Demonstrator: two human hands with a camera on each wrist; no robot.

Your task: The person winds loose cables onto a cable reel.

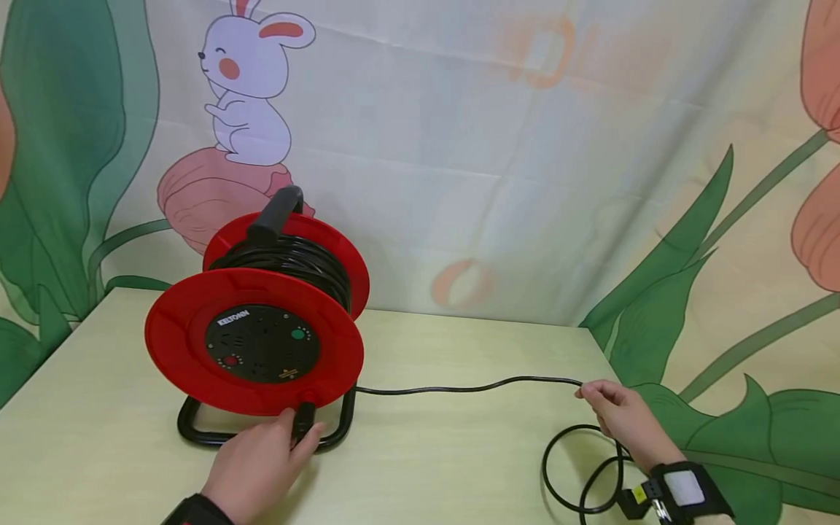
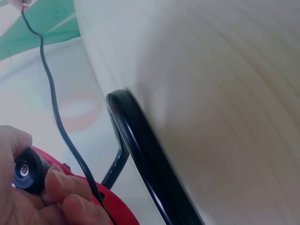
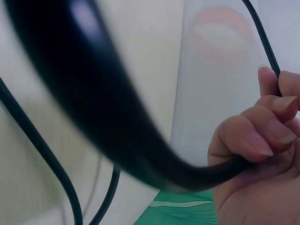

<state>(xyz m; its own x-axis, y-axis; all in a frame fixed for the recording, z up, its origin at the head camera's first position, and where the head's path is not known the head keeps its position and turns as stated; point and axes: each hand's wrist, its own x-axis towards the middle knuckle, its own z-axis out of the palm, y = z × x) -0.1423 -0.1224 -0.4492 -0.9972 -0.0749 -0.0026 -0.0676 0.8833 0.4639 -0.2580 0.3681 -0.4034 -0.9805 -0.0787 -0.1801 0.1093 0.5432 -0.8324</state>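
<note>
A red cable reel [image 1: 177, 332] with black cable wound on it stands at the left of the table in the head view. My left hand [image 1: 256, 461] grips the black crank knob [image 1: 304, 421] at the low front of its disc; the left wrist view shows the fingers around that knob [image 2: 29, 171]. From the reel a length of black cable [image 1: 453, 390] runs right to my right hand [image 1: 626, 423], which pinches it between thumb and forefinger. In the right wrist view the other fingers curl around the cable [image 3: 201, 176] too. Loose loops [image 1: 547, 467] hang or lie below that hand.
The reel rests on a black tubular stand [image 1: 197, 436] and has a dark carry handle [image 1: 278, 211] on top. A pale table [image 1: 426, 452] spreads underneath. Behind it hangs a cloth backdrop [image 1: 407, 146] with a printed rabbit and plants.
</note>
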